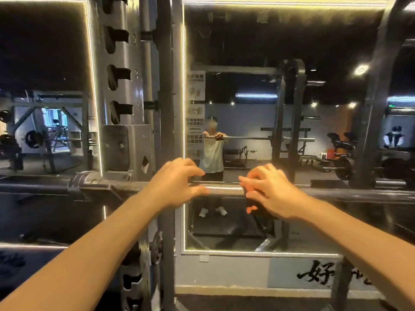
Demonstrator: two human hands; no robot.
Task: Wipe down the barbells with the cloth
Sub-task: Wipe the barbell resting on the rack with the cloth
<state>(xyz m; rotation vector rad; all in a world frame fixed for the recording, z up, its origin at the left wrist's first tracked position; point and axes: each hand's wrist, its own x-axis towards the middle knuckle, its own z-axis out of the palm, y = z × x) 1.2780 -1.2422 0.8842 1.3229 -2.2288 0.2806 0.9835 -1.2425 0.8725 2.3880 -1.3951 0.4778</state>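
A steel barbell (pixel 224 191) lies level across the rack in front of me, its knurled shaft running left to right. My right hand (pixel 271 191) holds a dark cloth (pixel 254 208) with an orange mark against the shaft, its fingers curled over it. My left hand (pixel 177 184) hovers at the shaft just left of the cloth, fingers curved and thumb under the bar; whether it touches the bar is unclear. The barbell's left sleeve (pixel 40 185) reaches past the rack upright.
A grey rack upright (pixel 125 86) with numbered hooks stands at the left behind the bar. A lit wall mirror (pixel 269 108) straight ahead reflects a person at the bar and gym machines. Weight plates (pixel 155 245) hang low on the rack.
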